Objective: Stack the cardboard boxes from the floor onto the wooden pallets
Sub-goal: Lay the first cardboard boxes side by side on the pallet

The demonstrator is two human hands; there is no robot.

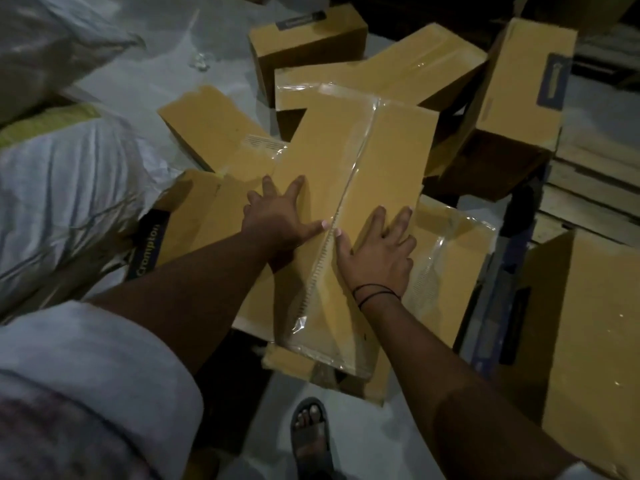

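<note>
As I bend, left hand (277,216) and right hand (377,251) press a taped box (363,157).
Fingers (298,185) spread wide; box seemingly atop other boxes (450,247).

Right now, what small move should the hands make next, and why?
Probably slide both hands outward to grip the sides of the top box: the left hand and right hand lie flat, fingers spread, beside its tape seam, so nothing is held yet.

Stretched forward palm-down, the left hand (277,216) and right hand (377,252) lie flat, fingers (297,187) spread.
</note>
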